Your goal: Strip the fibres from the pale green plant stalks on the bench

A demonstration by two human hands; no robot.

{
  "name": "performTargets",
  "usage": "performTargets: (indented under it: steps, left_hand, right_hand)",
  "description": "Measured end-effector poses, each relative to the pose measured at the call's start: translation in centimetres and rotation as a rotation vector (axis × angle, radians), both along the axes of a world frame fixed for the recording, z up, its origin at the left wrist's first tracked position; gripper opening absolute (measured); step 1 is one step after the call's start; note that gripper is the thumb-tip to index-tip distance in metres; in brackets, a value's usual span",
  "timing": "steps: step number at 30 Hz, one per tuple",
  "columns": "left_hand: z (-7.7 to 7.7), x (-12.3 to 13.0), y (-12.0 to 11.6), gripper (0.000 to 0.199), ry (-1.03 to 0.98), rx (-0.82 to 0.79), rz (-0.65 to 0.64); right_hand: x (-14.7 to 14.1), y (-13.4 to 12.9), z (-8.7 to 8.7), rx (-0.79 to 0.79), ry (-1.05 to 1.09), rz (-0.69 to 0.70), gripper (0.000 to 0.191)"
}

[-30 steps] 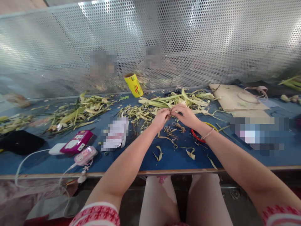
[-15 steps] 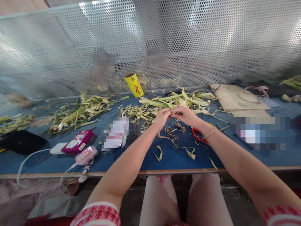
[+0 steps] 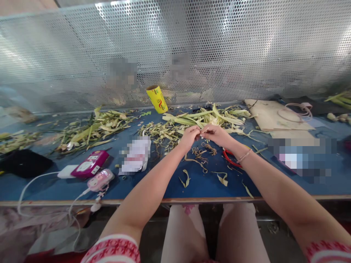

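My left hand [image 3: 190, 136] and my right hand [image 3: 215, 135] meet fingertip to fingertip over the middle of the blue table. Both have fingers closed in a pinch. What sits between the fingertips is too small to make out. Just beyond them lies a heap of pale green leaves and stalks [image 3: 203, 117], with shorter cut plant bits [image 3: 161, 132] at its left. Below the hands are brown, curled, stringy scraps [image 3: 199, 152]. Something red and ring-shaped [image 3: 229, 160] lies under my right wrist, partly hidden by it.
A yellow cardboard tube [image 3: 157, 99] leans near the perforated metal screen [image 3: 175, 44]. Left stand another leaf pile [image 3: 93, 128], a purple box with sockets [image 3: 91, 163], a pink device [image 3: 101, 179] with a white cable, and a white-covered object [image 3: 135, 155]. Brown cardboard [image 3: 274, 115] lies right.
Both hands stay in nearly the same place, still pinched together. The right fingers have shifted slightly. Nothing on the table has visibly moved.
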State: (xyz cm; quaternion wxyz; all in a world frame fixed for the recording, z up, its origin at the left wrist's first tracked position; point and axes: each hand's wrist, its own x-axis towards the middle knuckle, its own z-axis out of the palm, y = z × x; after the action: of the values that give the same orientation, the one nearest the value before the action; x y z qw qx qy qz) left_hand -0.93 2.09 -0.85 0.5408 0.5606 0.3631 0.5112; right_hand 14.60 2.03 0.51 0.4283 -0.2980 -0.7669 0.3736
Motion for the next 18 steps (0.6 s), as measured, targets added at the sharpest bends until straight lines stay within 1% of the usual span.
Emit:
performTargets:
  steps: [4, 8, 11, 15, 18]
  left_hand:
    - [0.7, 0.3, -0.6, 0.012, -0.102, -0.103, 0.033]
    - [1.4, 0.7, -1.2, 0.009, -0.157, -0.174, 0.068]
    - [1.4, 0.8, -1.3, 0.01, -0.162, -0.171, 0.107]
    - [1.3, 1.0, -1.2, 0.011, -0.138, -0.15, 0.143]
    - [1.2, 1.1, -1.2, 0.011, -0.137, -0.137, 0.167]
  right_hand:
    - [-0.1, -0.1, 0.0, 0.031, -0.014, -0.082, 0.022]
    - [-0.1, 0.1, -0.1, 0.049, -0.09, -0.176, 0.023]
    - [-0.1, 0.1, -0.1, 0.054, -0.115, -0.231, 0.021]
    - [-0.2, 0.0, 0.0, 0.071, -0.077, -0.242, 0.015]
    - [-0.2, -0.2, 0.1, 0.074, -0.057, -0.267, 0.014]
